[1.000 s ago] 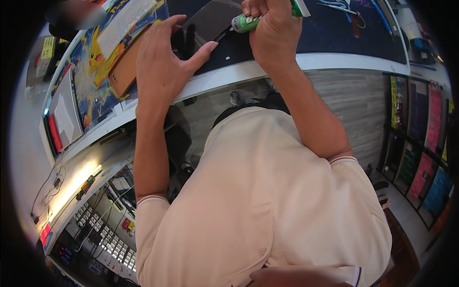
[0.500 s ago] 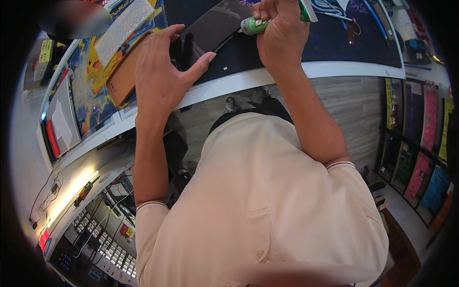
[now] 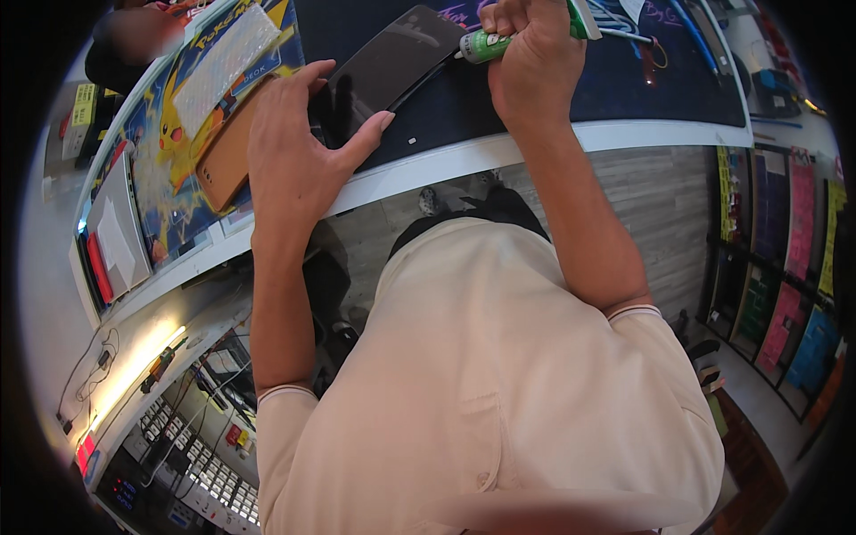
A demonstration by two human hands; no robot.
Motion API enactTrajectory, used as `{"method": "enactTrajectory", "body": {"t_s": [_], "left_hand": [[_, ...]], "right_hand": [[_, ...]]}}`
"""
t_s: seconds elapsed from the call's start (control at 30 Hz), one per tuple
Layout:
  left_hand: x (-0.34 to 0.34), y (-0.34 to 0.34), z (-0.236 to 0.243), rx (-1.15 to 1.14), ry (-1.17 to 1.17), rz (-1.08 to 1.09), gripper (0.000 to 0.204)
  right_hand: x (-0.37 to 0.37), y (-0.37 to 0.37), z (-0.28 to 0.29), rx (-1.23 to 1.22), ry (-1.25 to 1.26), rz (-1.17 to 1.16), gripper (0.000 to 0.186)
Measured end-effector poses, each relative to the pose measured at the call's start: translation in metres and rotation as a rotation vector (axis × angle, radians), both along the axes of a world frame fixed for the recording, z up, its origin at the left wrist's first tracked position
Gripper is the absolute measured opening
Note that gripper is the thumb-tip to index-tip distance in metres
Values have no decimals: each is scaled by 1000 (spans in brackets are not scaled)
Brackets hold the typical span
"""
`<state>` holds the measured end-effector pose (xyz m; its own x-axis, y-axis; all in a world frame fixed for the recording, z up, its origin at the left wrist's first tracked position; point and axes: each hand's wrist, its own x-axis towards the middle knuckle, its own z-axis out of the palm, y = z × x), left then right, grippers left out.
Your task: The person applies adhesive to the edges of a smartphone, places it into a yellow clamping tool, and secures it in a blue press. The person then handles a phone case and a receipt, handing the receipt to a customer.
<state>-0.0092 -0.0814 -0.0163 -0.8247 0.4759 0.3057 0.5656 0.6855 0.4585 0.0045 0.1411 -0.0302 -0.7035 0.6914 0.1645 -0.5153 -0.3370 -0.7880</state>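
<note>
A dark, glossy phone (image 3: 397, 61) lies slanted on the dark mat, its near long edge showing. My left hand (image 3: 299, 147) spans its near-left end, index finger at the far edge and thumb at the near edge. My right hand (image 3: 539, 67) is wrapped around a green and white squeeze tube (image 3: 484, 46), probably glue, with its narrow nozzle pointing left. The nozzle tip is close to the phone's right corner; whether it touches cannot be made out. A tiny white piece (image 3: 412, 141) sits on the mat below the phone.
Left of my left hand are a brown phone case (image 3: 221, 165), a bubble-wrap sheet (image 3: 227, 71) and a yellow-blue cartoon mat (image 3: 165, 187). White cables (image 3: 615, 22) lie beyond my right hand. The table's white edge (image 3: 660, 134) runs along the front. A dark blurred shape is at upper left.
The tube's nozzle has shifted slightly right, from along the phone's near edge to its right corner. The view has moved a little. My left hand stays at the phone.
</note>
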Motion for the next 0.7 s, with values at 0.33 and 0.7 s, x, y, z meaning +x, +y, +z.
{"method": "enactTrajectory", "body": {"t_s": [0.33,0.7], "left_hand": [[1,1,1,-12,9,-8,68],[1,0,0,4,-6,-10,69]], "right_hand": [[-4,10,0,-26,42,-13,41],[-6,15,1,-79,2,-40,37]]}}
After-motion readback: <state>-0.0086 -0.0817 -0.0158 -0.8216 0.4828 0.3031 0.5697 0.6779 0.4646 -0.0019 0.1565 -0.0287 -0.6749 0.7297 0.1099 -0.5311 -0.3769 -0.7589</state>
